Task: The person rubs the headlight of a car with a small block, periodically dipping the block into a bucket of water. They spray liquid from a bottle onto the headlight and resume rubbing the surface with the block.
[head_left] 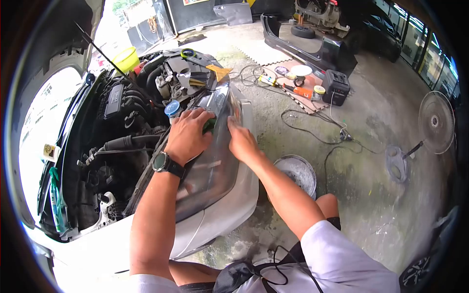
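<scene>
The car's headlight [207, 173], with a hazy clear lens, lies under both hands at the front corner of the open engine bay. My left hand [188, 135], with a watch on its wrist, rests over the headlight's upper edge. Its fingers curl around a small dark-green object [210, 125], mostly hidden. Against the outer side of the lens, my right hand [243, 142] has its fingers curled in and its thumb pointing up. Whether anything is inside that hand is hidden. A blue-capped reservoir [172, 109] stands just beyond my left hand.
A bucket [296, 175] stands on the floor by my right arm. Cables [312, 132] run across the concrete to a black box-shaped unit [335, 87]. A standing fan [435, 121] is at right. Tape [187, 52] and tools lie on the engine bay's far side.
</scene>
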Demonstrator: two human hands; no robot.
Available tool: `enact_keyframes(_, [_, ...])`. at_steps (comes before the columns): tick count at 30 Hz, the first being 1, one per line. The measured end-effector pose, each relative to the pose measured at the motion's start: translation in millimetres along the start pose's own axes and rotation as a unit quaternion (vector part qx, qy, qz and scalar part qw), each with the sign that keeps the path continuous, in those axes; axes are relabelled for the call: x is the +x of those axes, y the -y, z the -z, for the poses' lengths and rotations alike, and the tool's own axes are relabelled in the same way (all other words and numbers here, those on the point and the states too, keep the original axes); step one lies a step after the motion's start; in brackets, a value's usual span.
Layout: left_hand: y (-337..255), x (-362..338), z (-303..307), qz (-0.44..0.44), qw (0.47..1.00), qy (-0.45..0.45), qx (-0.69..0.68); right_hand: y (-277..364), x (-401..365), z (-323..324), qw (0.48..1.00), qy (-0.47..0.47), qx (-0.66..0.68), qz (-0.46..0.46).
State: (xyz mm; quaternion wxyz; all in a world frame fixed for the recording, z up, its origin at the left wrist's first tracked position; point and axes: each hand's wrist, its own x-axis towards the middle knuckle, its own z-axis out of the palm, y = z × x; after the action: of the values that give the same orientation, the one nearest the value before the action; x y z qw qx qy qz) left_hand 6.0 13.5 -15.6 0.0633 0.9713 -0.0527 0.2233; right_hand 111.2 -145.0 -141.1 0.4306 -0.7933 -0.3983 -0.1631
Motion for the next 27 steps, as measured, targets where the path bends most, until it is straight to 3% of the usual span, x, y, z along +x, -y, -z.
enact_keyframes(3, [4,0,-3,-0.001,1.0,-0.004,0.009,17,12,17,0.986,0.125,-0.002,-0.108])
enact_keyframes(4, [4,2,-2,-0.001,1.0,-0.011,0.008,24,-3,16,0.989,0.122,-0.022,-0.079])
enact_keyframes(6, [3,0,-3,0.002,1.0,0.002,0.012,39,-35,3,0.997,0.016,-0.072,0.039])
enact_keyframes(8, [3,-2,-2,0.006,1.0,0.016,0.011,36,-39,1,0.998,0.004,-0.049,0.036])
enact_keyframes(10, [3,0,-3,0.001,1.0,0.0,0.009,27,-7,15,0.994,0.085,0.01,-0.062])
enact_keyframes(12, [2,2,-2,-0.004,1.0,0.002,-0.002,10,7,4,0.999,0.038,0.004,-0.029])
enact_keyframes(15, [4,0,-3,-0.002,1.0,0.002,0.002,25,-1,6,0.993,0.081,-0.032,-0.081])
enact_keyframes(18, [4,-1,-4,-0.001,1.0,-0.003,0.018,32,-36,-8,0.997,-0.025,-0.051,0.046])
enact_keyframes(19, [3,0,-4,0.005,1.0,0.0,0.014,37,-31,0,0.998,-0.019,-0.048,0.043])
enact_keyframes(21, [6,0,-6,-0.004,1.0,0.001,0.01,35,0,21,0.991,0.104,0.008,-0.089])
enact_keyframes(24, [2,2,0,0.001,1.0,0.014,0.001,17,19,10,0.991,0.105,-0.049,-0.072])
enact_keyframes(27, [4,0,-3,-0.008,1.0,-0.001,0.009,46,-15,13,0.992,0.103,-0.051,-0.056])
